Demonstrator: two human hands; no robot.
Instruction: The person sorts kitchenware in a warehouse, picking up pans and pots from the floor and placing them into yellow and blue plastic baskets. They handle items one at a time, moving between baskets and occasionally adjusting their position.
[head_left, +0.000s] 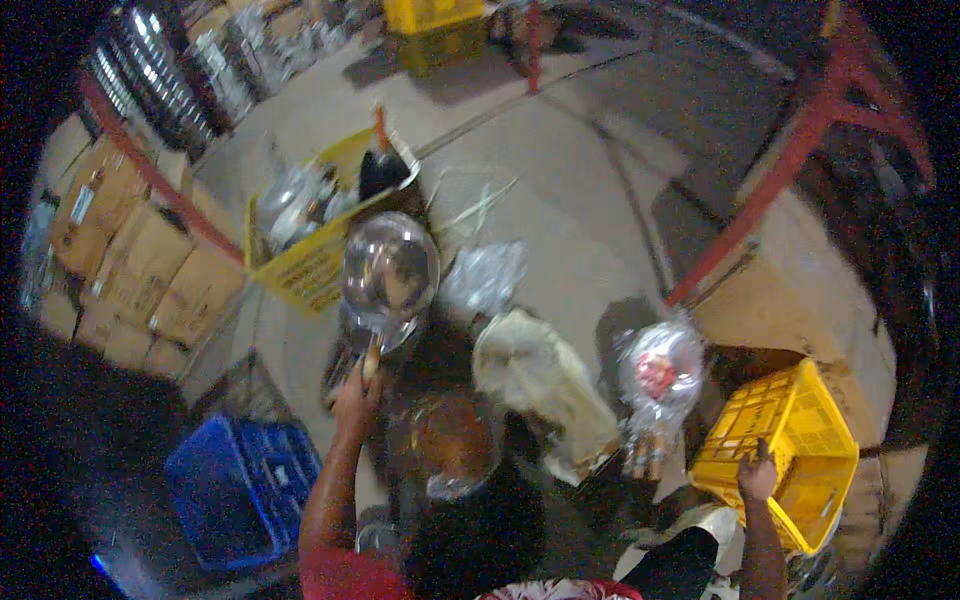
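My left hand point(357, 398) is closed around the pale handle of a clear, shiny round object point(390, 268), whose exact kind I cannot make out. It is held up in front of a yellow crate of goods. My right hand point(757, 473) grips the side of an open yellow plastic crate point(822, 440), which is tilted at the right. Between my arms lies another round, see-through item point(447, 440) with a brownish middle. Left of the tilted crate is a plastic-wrapped round item point(664, 375) with a red centre and brownish sticks below it.
A yellow crate point(310, 277) with wrapped goods stands ahead left. A blue crate point(225, 490) is at lower left. Cartons point(140, 255) are stacked left behind a red rail. A whitish sack point(545, 385) lies mid-floor. Red metal posts point(755, 190) rise at right beside a large carton point(800, 280).
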